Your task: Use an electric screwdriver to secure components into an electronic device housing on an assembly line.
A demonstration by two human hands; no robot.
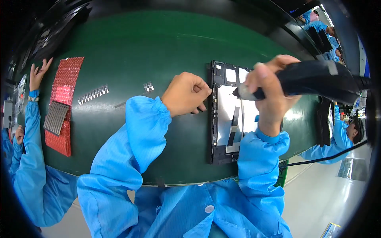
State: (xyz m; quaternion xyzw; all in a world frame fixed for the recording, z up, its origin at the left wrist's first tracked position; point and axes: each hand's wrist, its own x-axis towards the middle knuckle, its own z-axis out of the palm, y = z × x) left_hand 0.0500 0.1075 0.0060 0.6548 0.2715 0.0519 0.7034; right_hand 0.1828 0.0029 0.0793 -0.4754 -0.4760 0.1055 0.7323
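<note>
A black-framed flat electronic unit (224,119) lies on the green table in front of me, with silver-white panels and dark strips inside its frame. My right hand (274,87) is wrapped round a black corded hand tool (317,78), which looks like an electric screwdriver. The tool's grey nose and dark tip hang over the unit's upper part; whether the tip touches is not clear. My left hand (187,95) is beside the unit's left edge, thumb and fingertips pinched together. Something small and dark shows under its fingers, too little to name.
Left of my arm lie a strip of small pale pieces (93,95) and a shorter strip (148,87). Red bubble wrap (59,141) carries a grey ribbed sheet (56,118). A co-worker's hand (37,77) reaches in at far left. Dark stacked panels (324,123) stand at right.
</note>
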